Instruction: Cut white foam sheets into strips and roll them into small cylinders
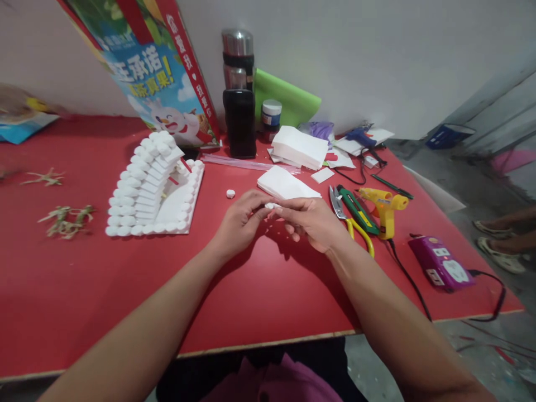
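Note:
Over the middle of the red table, my left hand [242,219] and my right hand [312,219] meet. Thumbs and fingers of both pinch one small white folded piece [273,206], perhaps of tissue or paper. Fingers cover much of it. A stack of white sheets [288,183] lies just behind my hands. Left of it, a small white roll [230,194] rests alone on the table. Further left stands a white model staircase [146,190], edged with rows of rounded white pieces like that roll.
To my right lie scissors [338,202] with yellow handles, a green cutter [358,211], a yellow glue gun [386,209] and a purple power strip [444,262] with cords. At the back stand a bottle [238,44] and a printed bag [154,72]. A person's feet [502,245] show beyond the table.

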Demonstrator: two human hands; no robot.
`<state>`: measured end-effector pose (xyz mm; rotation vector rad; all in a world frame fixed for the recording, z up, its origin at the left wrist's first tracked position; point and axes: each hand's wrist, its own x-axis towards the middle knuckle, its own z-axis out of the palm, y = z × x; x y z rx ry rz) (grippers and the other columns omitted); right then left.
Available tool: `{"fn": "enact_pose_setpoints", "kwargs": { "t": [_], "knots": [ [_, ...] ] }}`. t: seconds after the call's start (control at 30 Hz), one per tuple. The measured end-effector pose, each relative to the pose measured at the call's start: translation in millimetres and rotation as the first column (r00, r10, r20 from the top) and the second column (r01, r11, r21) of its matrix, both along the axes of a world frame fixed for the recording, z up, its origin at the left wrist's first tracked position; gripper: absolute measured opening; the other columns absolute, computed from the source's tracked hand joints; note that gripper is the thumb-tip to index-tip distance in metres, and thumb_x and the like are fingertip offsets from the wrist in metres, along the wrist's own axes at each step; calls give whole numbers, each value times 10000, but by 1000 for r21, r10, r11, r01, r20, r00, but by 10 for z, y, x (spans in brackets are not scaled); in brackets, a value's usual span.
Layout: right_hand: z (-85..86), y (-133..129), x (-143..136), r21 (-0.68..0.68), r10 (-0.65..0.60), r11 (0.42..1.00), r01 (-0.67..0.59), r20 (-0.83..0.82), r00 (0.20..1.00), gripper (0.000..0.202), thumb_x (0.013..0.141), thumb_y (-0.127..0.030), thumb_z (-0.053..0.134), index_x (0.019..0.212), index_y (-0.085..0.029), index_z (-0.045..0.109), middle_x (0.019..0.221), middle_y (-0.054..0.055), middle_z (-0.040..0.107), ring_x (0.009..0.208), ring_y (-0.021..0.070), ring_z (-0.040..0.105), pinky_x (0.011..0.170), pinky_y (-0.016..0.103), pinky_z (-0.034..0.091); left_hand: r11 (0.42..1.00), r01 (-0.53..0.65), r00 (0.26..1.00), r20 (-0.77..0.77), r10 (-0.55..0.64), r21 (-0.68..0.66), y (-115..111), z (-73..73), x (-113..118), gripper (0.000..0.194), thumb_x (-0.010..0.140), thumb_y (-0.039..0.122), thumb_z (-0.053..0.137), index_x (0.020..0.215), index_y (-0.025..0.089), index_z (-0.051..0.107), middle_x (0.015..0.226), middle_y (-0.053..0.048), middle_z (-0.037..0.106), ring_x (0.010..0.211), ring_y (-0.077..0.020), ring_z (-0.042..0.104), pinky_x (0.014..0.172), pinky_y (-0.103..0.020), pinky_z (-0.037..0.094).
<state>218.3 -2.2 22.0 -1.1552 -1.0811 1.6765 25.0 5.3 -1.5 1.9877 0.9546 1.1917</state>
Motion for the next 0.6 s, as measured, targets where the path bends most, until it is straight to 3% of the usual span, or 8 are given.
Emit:
{"fn": "enact_pose_setpoints", "kwargs": {
  "t": [0.23, 0.6],
  "knots": [
    [-15, 29, 5, -163, -28, 987, 7, -126, 992, 252, 738, -327, 889, 880, -138, 801, 901, 91, 761, 529, 79, 566, 343, 171, 394, 999, 31, 1000, -4, -31, -24, -12, 7, 0, 231, 1021, 208, 550, 1115, 217, 761, 1036, -72, 691, 985, -203, 670, 918, -368, 523],
    [-7, 1, -10, -86, -28, 996, 23, -65, 997, 312, 703, -348, 916, 930, -148, 840, 878, 74, 767, 523, 52, 477, 383, 180, 376, 1000, -3, 1000, 15, 3, 1, -24, 0, 11, 218, 1018, 219, 562, 1107, 211, 761, 1036, -67, 690, 976, -197, 668, 917, -350, 525]
  ]
}}
